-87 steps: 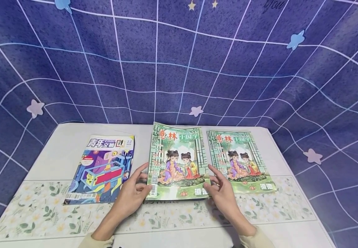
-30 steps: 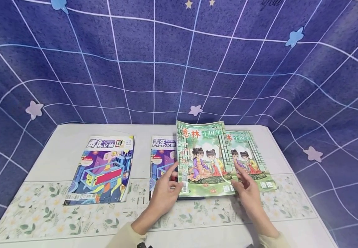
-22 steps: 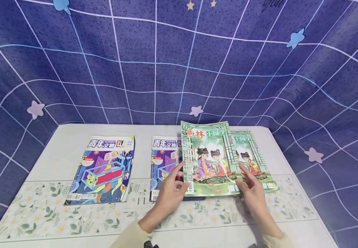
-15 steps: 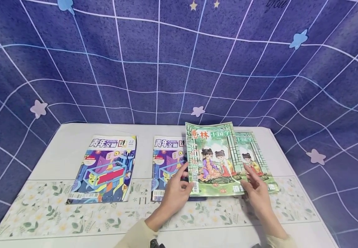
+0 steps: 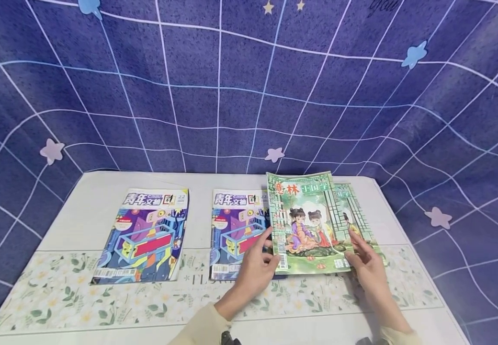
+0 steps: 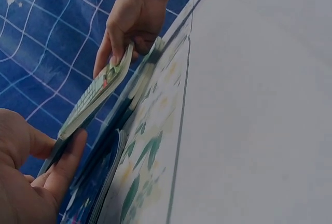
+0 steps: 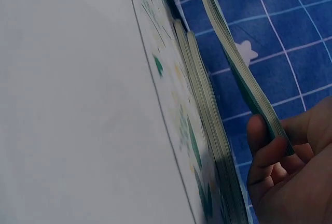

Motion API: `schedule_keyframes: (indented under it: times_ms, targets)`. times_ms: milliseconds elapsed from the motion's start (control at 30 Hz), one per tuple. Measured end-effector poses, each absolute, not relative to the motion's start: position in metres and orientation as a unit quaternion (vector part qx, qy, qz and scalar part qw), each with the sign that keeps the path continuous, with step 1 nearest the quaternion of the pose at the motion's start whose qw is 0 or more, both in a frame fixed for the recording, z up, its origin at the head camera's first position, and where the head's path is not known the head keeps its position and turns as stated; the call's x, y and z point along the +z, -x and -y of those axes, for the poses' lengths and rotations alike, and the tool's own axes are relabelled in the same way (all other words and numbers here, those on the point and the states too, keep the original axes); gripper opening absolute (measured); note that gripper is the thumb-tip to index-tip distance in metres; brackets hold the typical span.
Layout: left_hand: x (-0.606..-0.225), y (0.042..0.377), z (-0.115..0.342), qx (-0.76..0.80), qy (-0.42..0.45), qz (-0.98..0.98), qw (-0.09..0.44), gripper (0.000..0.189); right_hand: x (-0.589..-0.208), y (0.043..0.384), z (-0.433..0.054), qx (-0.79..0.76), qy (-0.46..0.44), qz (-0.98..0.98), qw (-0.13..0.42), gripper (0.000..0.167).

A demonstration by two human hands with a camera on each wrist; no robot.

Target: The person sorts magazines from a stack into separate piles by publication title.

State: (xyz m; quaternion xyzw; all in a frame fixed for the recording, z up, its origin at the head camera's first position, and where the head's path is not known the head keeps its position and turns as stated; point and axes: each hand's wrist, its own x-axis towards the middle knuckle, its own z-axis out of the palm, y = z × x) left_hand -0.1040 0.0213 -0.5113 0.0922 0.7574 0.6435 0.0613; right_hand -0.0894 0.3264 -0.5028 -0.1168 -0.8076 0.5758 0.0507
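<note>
A green magazine (image 5: 309,218) with two cartoon children on its cover is held up off the table by both hands. My left hand (image 5: 253,268) grips its left edge near the lower corner, thumb on the cover side. On the opposite edge my right hand (image 5: 368,268) pinches it between thumb and fingers. The right wrist view shows the held magazine (image 7: 241,68) bowed slightly, with a gap over the magazines (image 7: 210,115) lying below. A matching green magazine (image 5: 350,203) lies at the right, partly covered by the held one.
A purple magazine (image 5: 236,225) lies in the middle, its right side hidden behind the held magazine and left hand. Another purple magazine (image 5: 145,235) lies at the left. The white table (image 5: 102,187) has a floral band, and a blue grid-patterned cloth (image 5: 188,110) hangs behind it.
Both hands have lifted the green magazine off the middle pile and carried it rightward, uncovering the purple magazine there. It now overlaps more of the green magazine at the right.
</note>
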Motion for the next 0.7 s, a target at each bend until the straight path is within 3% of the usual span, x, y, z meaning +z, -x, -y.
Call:
schedule_keyframes:
  times_ms: [233,700]
  targets:
    - [-0.512,0.104,-0.031,0.633,-0.092,-0.766,0.069,0.077,-0.508,0.088,-0.338,0.602,0.078,0.792,0.068,0.065]
    - [-0.511,0.104,-0.049,0.640,-0.105,-0.757,0.080,0.075,-0.508,0.079,-0.360,0.568,0.118,0.813,0.061,0.068]
